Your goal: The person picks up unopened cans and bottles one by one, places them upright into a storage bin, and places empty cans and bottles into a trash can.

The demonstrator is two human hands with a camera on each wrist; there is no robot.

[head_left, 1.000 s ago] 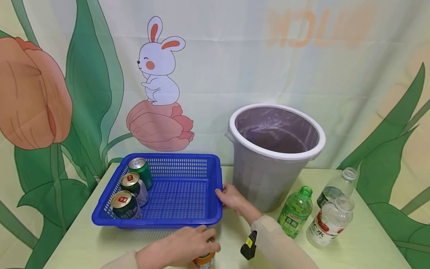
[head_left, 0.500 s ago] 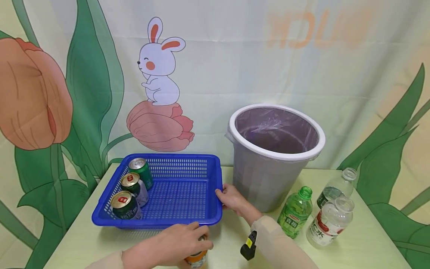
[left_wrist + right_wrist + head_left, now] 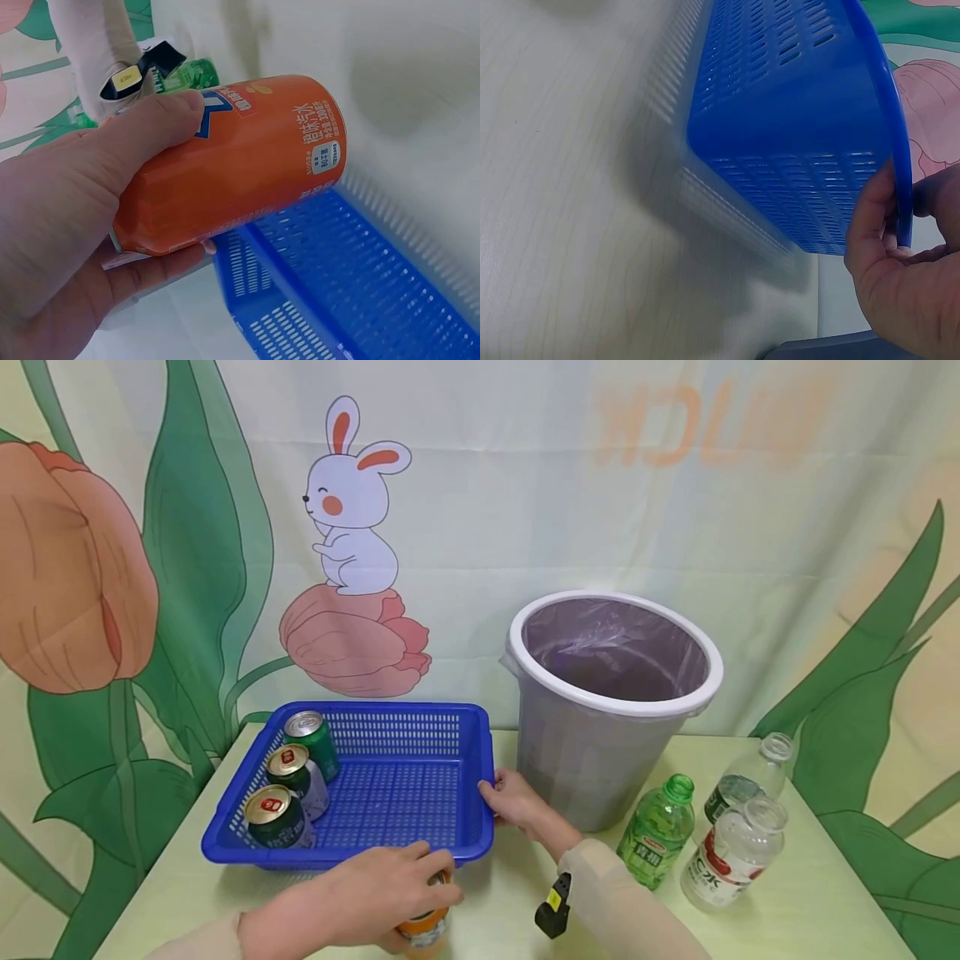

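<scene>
My left hand [image 3: 378, 893] grips an orange soda can [image 3: 247, 157] around its side, just in front of the blue plastic basket [image 3: 480, 752]. In the left wrist view the thumb lies along the can and the fingers curl beneath it. My right hand [image 3: 513, 802] pinches the basket's right rim, thumb on one side and fingers on the other, as the right wrist view shows [image 3: 904, 255]. Along the basket's left side stand three cans: a green can [image 3: 315, 747], a dark can with a gold top [image 3: 300, 781], and a similar dark can [image 3: 279, 818] nearest me.
A grey bin [image 3: 585, 760] with a white rim and clear liner stands behind my right hand. Right of it are a green bottle [image 3: 654, 839], a clear bottle with a red label [image 3: 731, 856] and another clear bottle [image 3: 746, 781]. A printed curtain [image 3: 480, 527] hangs behind the table.
My left hand has moved left along the basket's front with the orange can in its grip. The right hand stays on the basket rim, and the basket holds its place.
</scene>
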